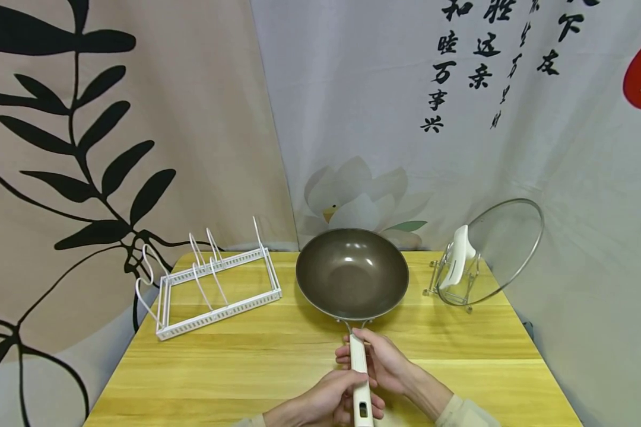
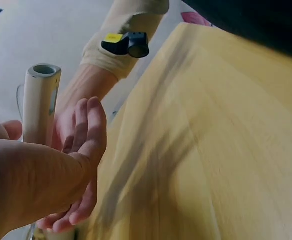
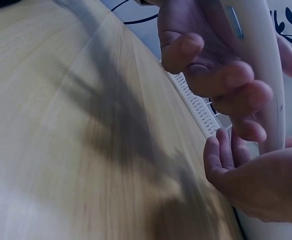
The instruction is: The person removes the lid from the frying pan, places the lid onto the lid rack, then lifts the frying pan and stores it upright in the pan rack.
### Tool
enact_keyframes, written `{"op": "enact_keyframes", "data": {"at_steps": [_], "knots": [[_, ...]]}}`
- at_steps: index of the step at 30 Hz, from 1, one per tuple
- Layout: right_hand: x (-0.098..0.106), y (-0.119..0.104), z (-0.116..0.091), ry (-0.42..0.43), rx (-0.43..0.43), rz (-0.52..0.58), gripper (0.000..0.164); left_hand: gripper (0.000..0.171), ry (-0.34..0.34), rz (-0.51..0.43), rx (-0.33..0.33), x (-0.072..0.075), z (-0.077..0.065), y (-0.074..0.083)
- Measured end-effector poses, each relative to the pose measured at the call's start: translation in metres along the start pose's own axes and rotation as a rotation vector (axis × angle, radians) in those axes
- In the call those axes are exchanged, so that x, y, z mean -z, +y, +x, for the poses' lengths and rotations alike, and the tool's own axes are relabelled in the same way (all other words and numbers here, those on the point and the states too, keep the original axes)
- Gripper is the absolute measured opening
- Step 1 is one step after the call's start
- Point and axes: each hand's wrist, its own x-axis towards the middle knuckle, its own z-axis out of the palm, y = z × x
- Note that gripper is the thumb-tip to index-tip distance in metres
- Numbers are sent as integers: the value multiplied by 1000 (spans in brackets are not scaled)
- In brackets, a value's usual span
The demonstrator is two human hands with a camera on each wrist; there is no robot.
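A brown wok (image 1: pixel 352 279) with a long cream handle (image 1: pixel 358 354) is in the middle of the head view, its inside facing me. My left hand (image 1: pixel 332 394) holds the lower part of the handle, thumb across the top and fingers beneath. Closer to the pan, my right hand (image 1: pixel 391 363) holds the same handle between thumb and fingers. Both wrist views show the handle (image 3: pixel 266 70) between the hands, with fingers loosely bent around it. The bowl of the wok is out of sight in those two views.
On the table's left lies a white rack (image 1: pixel 219 314) with upright wire dividers. At the right a glass lid (image 1: pixel 513 249) with a white knob leans on a small metal stand (image 1: pixel 431 279). A printed curtain (image 1: pixel 219 118) hangs behind the wooden table (image 1: pixel 219 373).
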Motion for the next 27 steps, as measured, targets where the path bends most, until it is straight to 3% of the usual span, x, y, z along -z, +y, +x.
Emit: {"op": "enact_keyframes", "data": {"at_steps": [11, 20, 27], "knots": [[-4, -2, 3, -3, 0, 23, 50, 34, -88, -121, 44, 1, 2, 2], [-7, -6, 4, -1, -14, 46, 47, 21, -114, -204, 59, -2, 4, 4], [-7, -9, 6, -31, -29, 68, 44, 23, -147, -253, 50, -3, 7, 2]]}}
